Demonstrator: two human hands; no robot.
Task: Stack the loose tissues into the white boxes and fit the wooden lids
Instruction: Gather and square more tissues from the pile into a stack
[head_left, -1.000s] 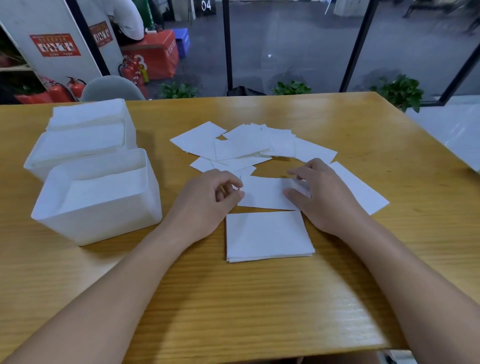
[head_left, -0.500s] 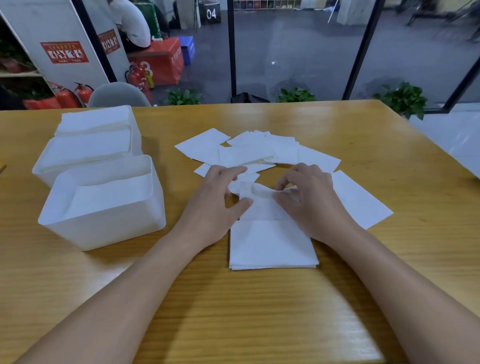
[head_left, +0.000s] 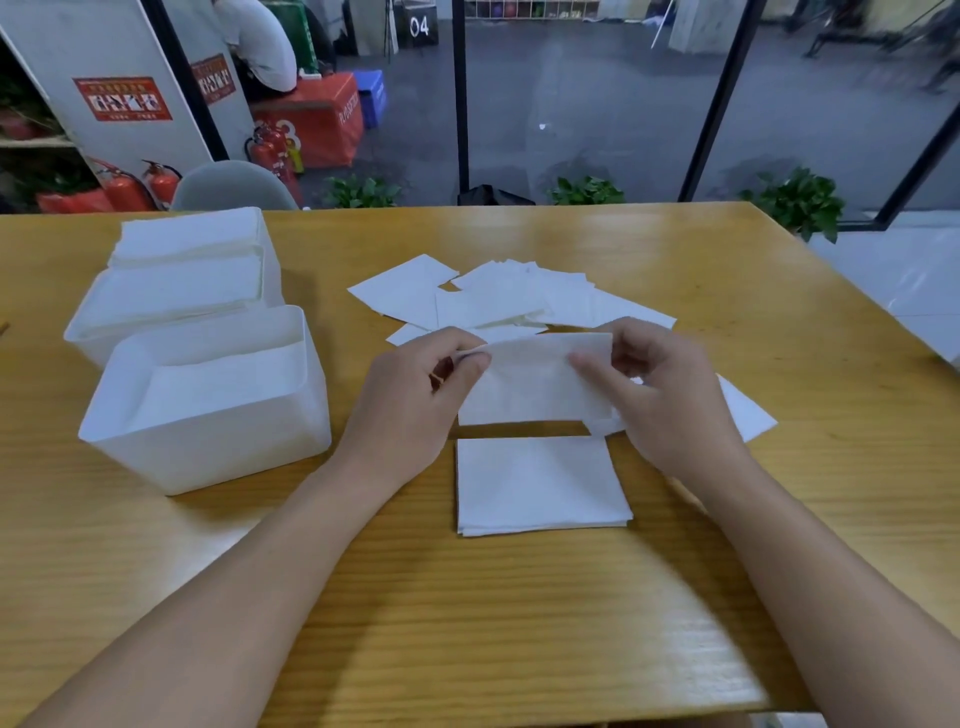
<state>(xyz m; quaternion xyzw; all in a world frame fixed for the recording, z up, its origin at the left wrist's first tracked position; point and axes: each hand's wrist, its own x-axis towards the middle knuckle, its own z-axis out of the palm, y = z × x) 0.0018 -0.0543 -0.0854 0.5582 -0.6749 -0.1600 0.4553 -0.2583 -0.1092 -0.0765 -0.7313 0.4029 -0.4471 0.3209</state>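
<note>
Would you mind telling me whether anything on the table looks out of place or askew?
Yes: the loose tissues lie scattered and overlapping at odd angles behind the hands, unlike the squared stack nearer the person. No wooden lids are in view.

single head-worn wide-angle view, looking forward and down, close over the wooden table (head_left: 675, 597)

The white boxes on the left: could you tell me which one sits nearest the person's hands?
The front white box, beside the left hand. It shows tall bare inner walls, while the two boxes behind look filled near their rims.
</note>
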